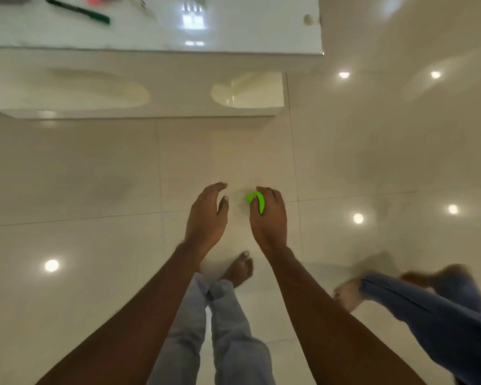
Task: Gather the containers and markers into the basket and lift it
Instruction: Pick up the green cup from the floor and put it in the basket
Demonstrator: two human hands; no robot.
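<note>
Right hand (268, 215), centre frame: fingers clamped round small green object (254, 200). Left hand (207, 215): fingers loosely spread, empty. Green marker (77, 11), upper left. Step: gathering; next move probably calls for carrying to the unseen basket.

Open floor (95, 176) runs wide to the left and far right of the hands. Far ahead, the white desk (247, 37) and its base wall off the way. Near right, another person's legs (428, 309) crowd in. Underneath sits a bare foot (239, 269). Between left hand (206, 215) and right hand (270, 220) there's only a narrow gap, with the green object (254, 200) in the right grip.
</note>
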